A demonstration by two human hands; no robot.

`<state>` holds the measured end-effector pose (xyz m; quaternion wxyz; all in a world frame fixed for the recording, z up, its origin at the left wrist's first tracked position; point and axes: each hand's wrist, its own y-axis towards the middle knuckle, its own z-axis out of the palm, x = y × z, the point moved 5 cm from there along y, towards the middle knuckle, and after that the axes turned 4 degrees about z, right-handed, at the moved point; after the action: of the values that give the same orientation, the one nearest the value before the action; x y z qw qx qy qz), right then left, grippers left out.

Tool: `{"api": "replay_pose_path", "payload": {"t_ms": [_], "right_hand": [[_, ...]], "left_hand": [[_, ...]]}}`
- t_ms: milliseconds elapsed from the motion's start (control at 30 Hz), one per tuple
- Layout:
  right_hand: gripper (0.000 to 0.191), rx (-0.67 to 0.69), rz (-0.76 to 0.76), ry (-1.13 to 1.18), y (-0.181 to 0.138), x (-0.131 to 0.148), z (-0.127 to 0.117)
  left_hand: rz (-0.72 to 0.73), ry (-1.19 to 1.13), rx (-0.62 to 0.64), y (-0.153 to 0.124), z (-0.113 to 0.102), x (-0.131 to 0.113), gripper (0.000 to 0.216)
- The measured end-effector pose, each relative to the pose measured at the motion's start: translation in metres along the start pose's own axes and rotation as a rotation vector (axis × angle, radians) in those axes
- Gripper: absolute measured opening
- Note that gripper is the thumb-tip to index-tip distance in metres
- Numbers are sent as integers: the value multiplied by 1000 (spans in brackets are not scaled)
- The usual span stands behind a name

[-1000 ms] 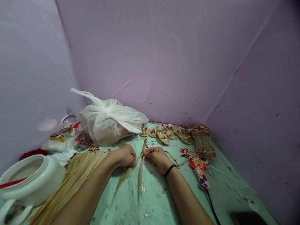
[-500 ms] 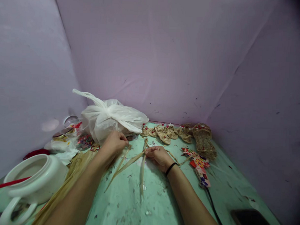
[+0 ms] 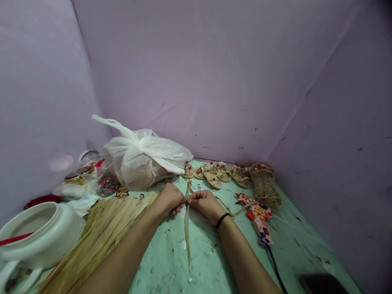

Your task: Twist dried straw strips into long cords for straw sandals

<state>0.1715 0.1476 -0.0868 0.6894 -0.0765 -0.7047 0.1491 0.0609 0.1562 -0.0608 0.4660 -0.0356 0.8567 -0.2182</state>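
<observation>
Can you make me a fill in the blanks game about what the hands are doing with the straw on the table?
1. The left hand and the right hand pinch one long straw strip that trails toward the ____.
2. The tied plastic bag is ____ in colour.
3. The right hand's wrist wears a ____ band.
4. The woven straw sandals lie by the ____ wall.

Missing words: camera; white; black; back
</observation>
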Motion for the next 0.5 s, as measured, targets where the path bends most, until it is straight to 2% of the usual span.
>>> {"api": "replay_pose_path", "payload": {"t_ms": [100, 200, 333, 433, 500], "right_hand": [[5, -121, -31, -149, 6, -3, -7], [5, -161, -14, -159, 6, -4, -9], [2, -127, 41, -13, -1, 1, -5], [3, -65, 79, 63, -7, 5, -1], [3, -50, 110, 79, -9, 5, -1]], "left_hand": [[27, 43, -5, -3, -2, -3, 20], [21, 28, 30, -11, -2, -9, 20], [51, 162, 46, -18, -6, -17, 19], [109, 299, 47, -20, -1, -17, 17], [161, 403, -16, -24, 6, -17, 15]]}}
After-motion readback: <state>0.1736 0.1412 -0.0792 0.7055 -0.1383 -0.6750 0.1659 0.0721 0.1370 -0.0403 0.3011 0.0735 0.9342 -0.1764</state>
